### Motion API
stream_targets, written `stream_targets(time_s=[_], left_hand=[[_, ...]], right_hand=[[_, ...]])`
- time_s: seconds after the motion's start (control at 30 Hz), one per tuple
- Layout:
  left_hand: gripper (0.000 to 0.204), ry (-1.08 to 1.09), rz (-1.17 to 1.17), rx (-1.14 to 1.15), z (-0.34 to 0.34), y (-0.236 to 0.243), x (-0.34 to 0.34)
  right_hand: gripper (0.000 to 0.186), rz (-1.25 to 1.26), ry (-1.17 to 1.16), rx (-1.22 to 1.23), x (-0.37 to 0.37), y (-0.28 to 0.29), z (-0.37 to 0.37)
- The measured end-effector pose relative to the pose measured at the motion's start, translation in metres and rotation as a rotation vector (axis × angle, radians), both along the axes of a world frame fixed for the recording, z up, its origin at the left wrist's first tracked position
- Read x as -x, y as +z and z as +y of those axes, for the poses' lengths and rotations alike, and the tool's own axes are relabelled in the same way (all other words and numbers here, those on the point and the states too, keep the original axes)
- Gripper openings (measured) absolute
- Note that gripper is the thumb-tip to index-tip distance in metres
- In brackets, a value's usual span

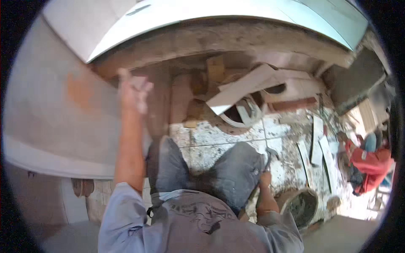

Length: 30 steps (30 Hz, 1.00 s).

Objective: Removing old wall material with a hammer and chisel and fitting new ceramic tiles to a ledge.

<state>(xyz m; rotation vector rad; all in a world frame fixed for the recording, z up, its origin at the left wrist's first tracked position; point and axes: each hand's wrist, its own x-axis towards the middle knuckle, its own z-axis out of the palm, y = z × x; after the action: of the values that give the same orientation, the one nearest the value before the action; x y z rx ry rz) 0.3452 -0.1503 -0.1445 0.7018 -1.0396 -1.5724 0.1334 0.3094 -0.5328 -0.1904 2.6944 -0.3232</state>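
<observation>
Left hand (136, 95) raised near ledge (211, 41), fingers loosely spread, blurred; can't tell if gripping anything. Board (247, 86) across round tub (239, 125), probably parked within reach. Right hand (265, 180) closed around hammer (269, 157) beside knee (249, 162), apparently resting. 3 pale strips (317, 143) farther right.

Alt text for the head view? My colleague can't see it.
The right hand holds what looks like a hammer; the blurred left hand is raised near a slab. Ahead, a board slants over a bucket; right, a person in red.
</observation>
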Motion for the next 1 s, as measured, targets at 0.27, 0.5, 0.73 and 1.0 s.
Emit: stream_targets(time_s=[0.27, 0.5, 0.73, 1.0], left_hand=[[0.09, -0.027, 0.071, -0.027, -0.013, 0.038, 0.023], [0.088, 0.075, -0.067, 0.039, -0.02, 0.028, 0.016], [0.086, 0.033, -0.192, 0.084, -0.028, 0.03, 0.005], [0.077, 0.092, -0.348, 0.051, -0.054, 0.016, -0.014]], right_hand=[[0.033, -0.005, -0.204, -0.156, -0.019, -0.044, 0.012], [0.025, 0.484, -0.084, 0.715, 0.078, 0.086, -0.116], [0.055, -0.149, -0.105, 0.686, 0.067, 0.111, -0.342], [0.035, -0.194, 0.009, 0.702, 0.087, 0.08, -0.36]])
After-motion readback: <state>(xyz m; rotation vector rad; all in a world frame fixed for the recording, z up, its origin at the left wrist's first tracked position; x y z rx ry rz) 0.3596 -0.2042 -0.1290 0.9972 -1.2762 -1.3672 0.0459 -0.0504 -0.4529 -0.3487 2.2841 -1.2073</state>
